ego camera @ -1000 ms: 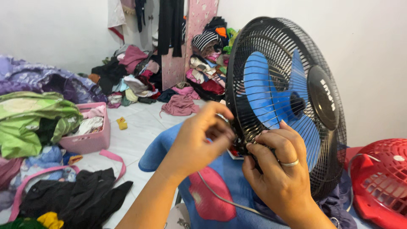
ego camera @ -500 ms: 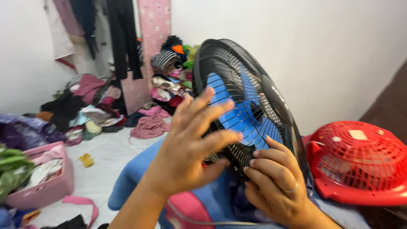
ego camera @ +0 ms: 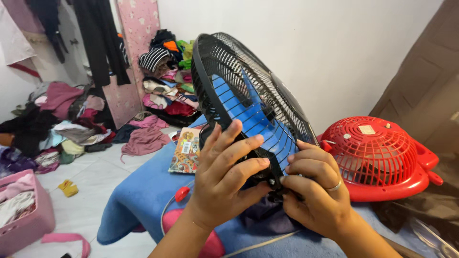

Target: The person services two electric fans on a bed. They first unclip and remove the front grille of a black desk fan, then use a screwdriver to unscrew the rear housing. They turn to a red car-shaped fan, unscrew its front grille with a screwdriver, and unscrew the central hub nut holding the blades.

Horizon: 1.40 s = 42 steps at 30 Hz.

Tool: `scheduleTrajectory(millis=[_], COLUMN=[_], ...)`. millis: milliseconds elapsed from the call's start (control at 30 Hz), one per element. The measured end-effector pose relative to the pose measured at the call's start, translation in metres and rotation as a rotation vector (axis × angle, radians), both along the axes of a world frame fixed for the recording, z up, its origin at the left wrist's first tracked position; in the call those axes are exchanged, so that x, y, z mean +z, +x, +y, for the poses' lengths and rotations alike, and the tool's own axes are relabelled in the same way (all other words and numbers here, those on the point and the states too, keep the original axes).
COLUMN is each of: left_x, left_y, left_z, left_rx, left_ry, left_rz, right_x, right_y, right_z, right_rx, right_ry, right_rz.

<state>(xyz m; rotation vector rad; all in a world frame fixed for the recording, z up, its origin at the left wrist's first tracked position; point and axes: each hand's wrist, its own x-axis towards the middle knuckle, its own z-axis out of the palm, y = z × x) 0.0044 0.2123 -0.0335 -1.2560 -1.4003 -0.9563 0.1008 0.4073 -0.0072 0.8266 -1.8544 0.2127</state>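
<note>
A pink basket (ego camera: 24,220) and heaped clothes (ego camera: 71,119) lie left. The left hand (ego camera: 224,181), fingers spread, presses the black fan (ego camera: 239,95) standing on the blue blanket (ego camera: 138,191); the right hand (ego camera: 313,191) pinches its lower rim. A red fan (ego camera: 377,157) lies right.

Bed under blue blanket (ego camera: 138,191) fills lower centre of frame. On blanket: colourful book (ego camera: 185,152) at centre left, red fan grille (ego camera: 377,155) at right, pink cushion (ego camera: 210,241) at bottom edge. White tiled floor (ego camera: 95,172) at lower left carries pink basket (ego camera: 24,215) of clothes, small yellow object (ego camera: 69,188), pink strap (ego camera: 67,239). Clothes heaps (ego camera: 67,119) along wall, left and upper centre.
</note>
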Motion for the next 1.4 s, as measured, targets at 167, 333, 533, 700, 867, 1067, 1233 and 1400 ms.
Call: scheduleTrajectory(millis=[167,333,533,700,867,1067,1233,1400], left_x=[0.005,0.009,0.044,0.108,0.119,0.106,0.085,0.074], left_y=[-0.007,-0.014,-0.035,-0.095,-0.121,-0.122,-0.115,-0.105], left_z=[-0.003,-0.012,-0.031,-0.025,-0.015,-0.022,-0.002,0.024], left_rx=[-0.029,-0.03,-0.015,-0.32,-0.501,-0.637,-0.337,-0.313], left_ry=[0.01,0.01,0.305,0.101,0.068,0.342,0.372,0.386], left_rz=[-0.016,0.03,-0.265,-0.375,-0.378,-0.455,-0.292,-0.36], right_x=[0.016,0.01,-0.016,-0.039,-0.052,-0.039,-0.027,-0.022], right_y=[0.005,0.003,0.023,0.028,0.006,-0.023,-0.039,-0.038], right_z=[-0.007,-0.011,-0.011,0.001,0.01,0.053,0.097,0.125], right_rx=[-0.066,-0.087,-0.196,-0.495,-0.364,-0.275,-0.208,-0.298], right_ry=[0.118,0.195,-0.034,-0.312,-0.329,-0.168,-0.255,-0.242], right_rz=[-0.029,-0.02,-0.058,-0.265,-0.223,-0.207,-0.41,-0.442])
